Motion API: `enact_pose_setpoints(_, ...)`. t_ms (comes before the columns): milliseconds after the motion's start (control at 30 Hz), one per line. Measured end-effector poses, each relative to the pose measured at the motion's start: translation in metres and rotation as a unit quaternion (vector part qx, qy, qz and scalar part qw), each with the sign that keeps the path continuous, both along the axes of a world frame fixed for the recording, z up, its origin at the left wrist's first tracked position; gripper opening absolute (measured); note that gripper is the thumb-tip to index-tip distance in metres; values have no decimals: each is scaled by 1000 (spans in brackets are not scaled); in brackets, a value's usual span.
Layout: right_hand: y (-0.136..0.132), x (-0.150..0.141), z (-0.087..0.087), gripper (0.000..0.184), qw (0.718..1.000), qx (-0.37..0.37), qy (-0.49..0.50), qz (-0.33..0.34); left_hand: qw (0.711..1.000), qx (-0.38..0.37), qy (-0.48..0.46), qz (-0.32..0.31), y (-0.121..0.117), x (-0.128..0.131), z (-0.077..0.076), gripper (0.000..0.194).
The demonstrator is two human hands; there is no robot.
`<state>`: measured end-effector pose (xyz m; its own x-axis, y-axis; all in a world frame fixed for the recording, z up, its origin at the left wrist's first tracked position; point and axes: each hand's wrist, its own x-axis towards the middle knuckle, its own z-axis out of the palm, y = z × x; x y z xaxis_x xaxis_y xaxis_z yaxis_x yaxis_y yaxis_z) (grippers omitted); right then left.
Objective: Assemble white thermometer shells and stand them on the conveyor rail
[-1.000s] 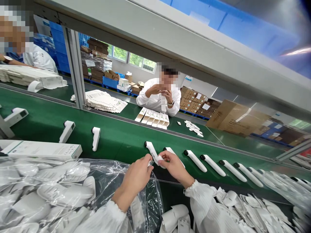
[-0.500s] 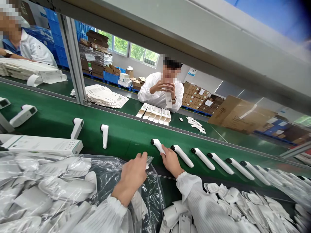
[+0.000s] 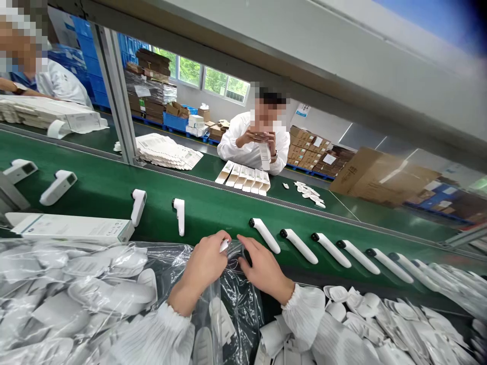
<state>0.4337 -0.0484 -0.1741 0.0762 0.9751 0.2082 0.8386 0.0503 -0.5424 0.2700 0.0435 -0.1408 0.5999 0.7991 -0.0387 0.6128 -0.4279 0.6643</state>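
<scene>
At the near edge of the green belt (image 3: 213,210), left hand (image 3: 205,263) curled, thumb and forefinger pinching a small white piece (image 3: 224,246) just above the mouth of a clear plastic bag (image 3: 232,284). Right hand (image 3: 264,268) just beside it, fingers loosely spread and resting on the crinkled film at the bag's rim; not closed on anything, as far as can be seen.

Judged by look: small white piece light, stiff moulded plastic, smooth and a little slippery, so best held across its short sides with fingertips only, no squeeze needed. Too small in view to tell its exact shape. Bag film soft, thin, floppy and slick; likely to slide and fold under the palm, easiest taken by gathering the rim rather than pressing flat. Heaped inside the bag on the left, many white shells (image 3: 95,294), light singly but bulky together.

On the belt just beyond the hands, a row of white handheld devices (image 3: 265,235) lying apart from one another. To the right on the bench, a pile of small white caps (image 3: 380,319). To the left, a long white box (image 3: 72,228) near the bag. Across the belt, a co-worker (image 3: 253,144) holding something up in both hands
</scene>
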Motion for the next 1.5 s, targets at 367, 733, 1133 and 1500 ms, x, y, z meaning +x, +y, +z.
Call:
enact_pose_setpoints(367,8,29,7,31,994,33,95,-41,998,-23,-64,16,2,-6,3,20)
enact_pose_setpoints(733,-75,-65,22,68,882,-55,-179,432,997,-19,-70,3,-9,-2,11,20)
enact_pose_setpoints(1133,-86,-80,2,30,867,31,-268,420,999,11,-32,-16,-9,-3,6,26)
enact_pose_setpoints(1500,-97,-35,-13,22,899,44,-333,280,998,33,-40,-39,-13,5,-3,26)
